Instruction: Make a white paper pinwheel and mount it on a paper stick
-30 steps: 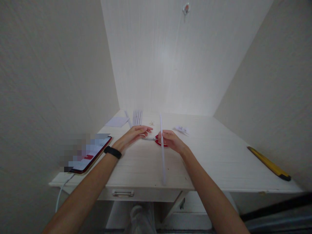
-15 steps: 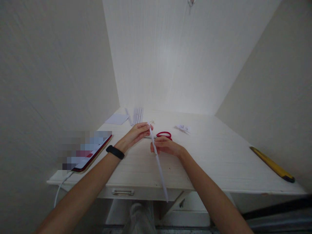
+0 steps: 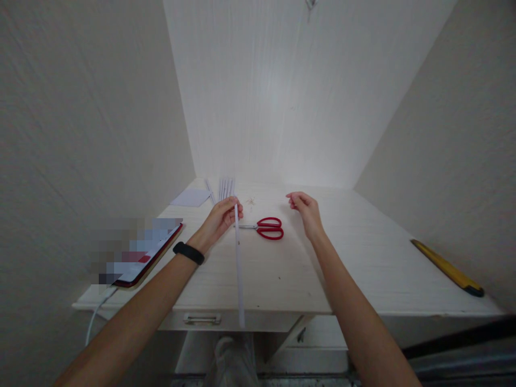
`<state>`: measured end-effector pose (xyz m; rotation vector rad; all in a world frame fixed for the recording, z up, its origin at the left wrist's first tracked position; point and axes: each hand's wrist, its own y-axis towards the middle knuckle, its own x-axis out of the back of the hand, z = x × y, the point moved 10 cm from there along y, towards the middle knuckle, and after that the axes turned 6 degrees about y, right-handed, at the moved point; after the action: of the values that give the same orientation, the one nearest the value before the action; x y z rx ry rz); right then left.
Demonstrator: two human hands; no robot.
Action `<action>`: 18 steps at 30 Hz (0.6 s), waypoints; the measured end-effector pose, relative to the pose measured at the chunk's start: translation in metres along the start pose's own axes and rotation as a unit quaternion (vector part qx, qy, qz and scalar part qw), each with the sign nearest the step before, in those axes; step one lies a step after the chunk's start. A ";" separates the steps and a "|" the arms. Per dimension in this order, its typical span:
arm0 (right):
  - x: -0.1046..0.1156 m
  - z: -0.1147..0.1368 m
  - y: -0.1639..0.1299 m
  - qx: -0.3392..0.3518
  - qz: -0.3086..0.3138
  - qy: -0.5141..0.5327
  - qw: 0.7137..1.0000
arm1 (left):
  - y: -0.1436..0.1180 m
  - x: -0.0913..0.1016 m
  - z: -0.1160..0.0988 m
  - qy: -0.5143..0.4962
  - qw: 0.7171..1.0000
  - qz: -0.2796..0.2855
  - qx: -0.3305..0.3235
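Observation:
My left hand pinches the upper end of a long thin white paper stick, which slants down past the desk's front edge. A black band sits on that wrist. My right hand hovers above the desk to the right of the red-handled scissors, fingers loosely curled and apart, with nothing seen in them. The scissors lie flat between my two hands, blades pointing left toward the stick.
Several more white paper sticks and a white sheet lie at the back left of the pale wooden desk. A phone with a cable rests at the left edge, a yellow tool at the right. Walls close in on three sides.
My right hand let go of the stick and moved up and to the right, uncovering the scissors. My left hand took the stick's top end and swung it left.

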<state>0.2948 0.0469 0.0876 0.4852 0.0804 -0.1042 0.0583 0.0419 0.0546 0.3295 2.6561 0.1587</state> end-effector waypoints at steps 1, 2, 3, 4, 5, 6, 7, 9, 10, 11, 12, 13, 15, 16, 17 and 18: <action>0.023 0.004 0.006 0.019 -0.046 -0.022 0.998 | 0.000 0.001 -0.001 0.002 1.000 -0.003 -0.003; 0.046 0.005 0.011 0.030 -0.092 -0.050 0.994 | 0.000 0.000 -0.002 0.006 1.000 -0.003 -0.004; 0.068 0.002 0.013 0.029 -0.135 -0.079 0.987 | -0.001 -0.001 -0.002 0.010 1.000 -0.001 -0.002; 0.087 -0.004 0.016 0.014 -0.159 -0.113 0.981 | -0.001 -0.002 -0.002 0.014 1.000 0.000 0.001; 0.102 -0.014 0.017 -0.013 -0.172 -0.148 0.974 | -0.002 -0.003 -0.001 0.016 1.000 0.002 0.005; 0.113 -0.027 0.017 -0.047 -0.171 -0.181 0.967 | -0.002 -0.004 -0.001 0.018 1.000 0.006 0.009; 0.121 -0.039 0.017 -0.081 -0.161 -0.210 0.961 | -0.002 -0.006 -0.001 0.019 1.000 0.009 0.011; 0.127 -0.058 0.014 -0.121 -0.136 -0.236 0.955 | -0.003 -0.008 -0.002 0.020 1.000 0.015 0.012; 0.127 -0.063 0.013 -0.124 -0.126 -0.240 0.954 | -0.003 -0.010 -0.002 0.021 1.000 0.017 0.014; 0.123 -0.064 0.013 -0.118 -0.111 -0.248 0.955 | -0.004 -0.011 -0.002 0.022 0.999 0.020 0.018; 0.116 -0.063 0.014 -0.104 -0.089 -0.263 0.955 | -0.004 -0.013 -0.001 0.024 0.999 0.025 0.025; 0.108 -0.061 0.015 -0.087 -0.067 -0.284 0.953 | -0.005 -0.016 0.001 0.029 0.998 0.033 0.035; 0.094 -0.054 0.018 -0.061 -0.029 -0.340 0.938 | -0.007 -0.022 0.005 0.046 0.996 0.052 0.057; 0.090 -0.051 0.019 -0.052 -0.020 -0.371 0.927 | -0.009 -0.024 0.007 0.059 0.994 0.061 0.066; 0.088 -0.047 0.020 -0.047 -0.016 -0.401 0.915 | -0.010 -0.026 0.009 0.073 0.992 0.071 0.071; 0.087 -0.044 0.020 -0.047 -0.018 -0.428 0.903 | -0.010 -0.028 0.012 0.088 0.990 0.081 0.077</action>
<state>0.3809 0.0783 0.0489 0.3079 -0.7681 -0.3416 0.0859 0.0252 0.0546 0.6082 2.8219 0.0353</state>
